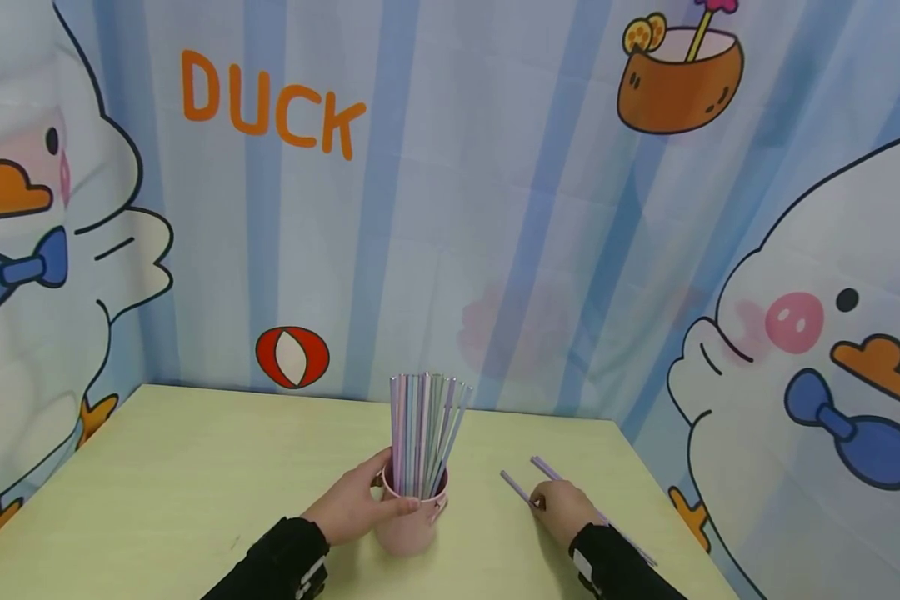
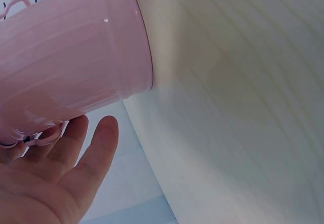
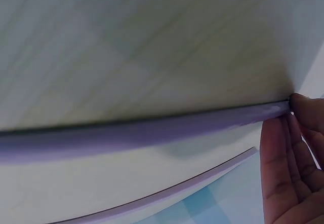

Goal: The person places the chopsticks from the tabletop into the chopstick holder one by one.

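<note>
A pink cup [image 1: 407, 537] with small loop handles stands upright at the middle of the table. Several pale purple, blue and greenish straws [image 1: 420, 425] rise out of it. My left hand [image 1: 356, 504] holds the cup near its rim, the thumb across the near side and the fingers reaching behind. In the left wrist view, the cup's smooth wall [image 2: 76, 57] and base fill the upper left. To the right, my right hand [image 1: 566, 510] pinches a purple straw [image 3: 152, 138] between thumb and fingertips. A second purple straw [image 1: 546, 467] lies beside it, partly hidden under the hand.
The pale yellow table [image 1: 217, 483] carries all of this. Behind it hangs a blue-and-white striped curtain [image 1: 450, 208] printed with cartoon ducks. The table's back edge meets the curtain just beyond the cup, and the right edge runs past my right hand.
</note>
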Demonstrator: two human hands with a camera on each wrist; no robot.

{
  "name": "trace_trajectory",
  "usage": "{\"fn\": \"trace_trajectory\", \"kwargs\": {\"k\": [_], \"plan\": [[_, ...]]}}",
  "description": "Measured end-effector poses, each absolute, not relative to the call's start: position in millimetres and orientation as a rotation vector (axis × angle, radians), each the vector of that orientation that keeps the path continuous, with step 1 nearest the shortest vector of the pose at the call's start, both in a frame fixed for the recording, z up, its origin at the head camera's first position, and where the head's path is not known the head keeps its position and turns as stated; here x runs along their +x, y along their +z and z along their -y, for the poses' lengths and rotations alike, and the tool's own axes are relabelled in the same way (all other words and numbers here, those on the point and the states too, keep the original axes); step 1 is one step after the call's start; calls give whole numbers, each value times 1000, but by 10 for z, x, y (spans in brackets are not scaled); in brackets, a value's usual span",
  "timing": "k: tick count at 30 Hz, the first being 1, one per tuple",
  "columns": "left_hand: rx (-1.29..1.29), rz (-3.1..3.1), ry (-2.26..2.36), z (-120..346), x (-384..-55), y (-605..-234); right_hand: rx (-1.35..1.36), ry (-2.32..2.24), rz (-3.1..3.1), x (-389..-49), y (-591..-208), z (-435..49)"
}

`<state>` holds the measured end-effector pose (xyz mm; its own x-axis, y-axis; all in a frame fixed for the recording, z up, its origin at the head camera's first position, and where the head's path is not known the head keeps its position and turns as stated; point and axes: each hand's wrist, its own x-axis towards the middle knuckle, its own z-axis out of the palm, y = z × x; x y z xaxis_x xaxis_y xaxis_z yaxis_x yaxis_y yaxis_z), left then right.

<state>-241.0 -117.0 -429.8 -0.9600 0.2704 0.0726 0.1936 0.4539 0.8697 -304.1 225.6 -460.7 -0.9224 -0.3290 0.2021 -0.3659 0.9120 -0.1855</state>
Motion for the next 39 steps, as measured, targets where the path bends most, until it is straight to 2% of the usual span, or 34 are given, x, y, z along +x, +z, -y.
{"fn": "trace_trajectory", "kwargs": {"k": [11,20,39], "plan": [[418,-2602,1560,1172,-2417,-4310,677,402,2893,-2975,-4620,-2034],[433,-2628,1550,1172,-2417,-4310,721,610,2876,-2949,-4312,-1900],[428,-2627,1535,1189,-2402,-4289,432,1163,2570,-2982,-3603,-1614]]}}
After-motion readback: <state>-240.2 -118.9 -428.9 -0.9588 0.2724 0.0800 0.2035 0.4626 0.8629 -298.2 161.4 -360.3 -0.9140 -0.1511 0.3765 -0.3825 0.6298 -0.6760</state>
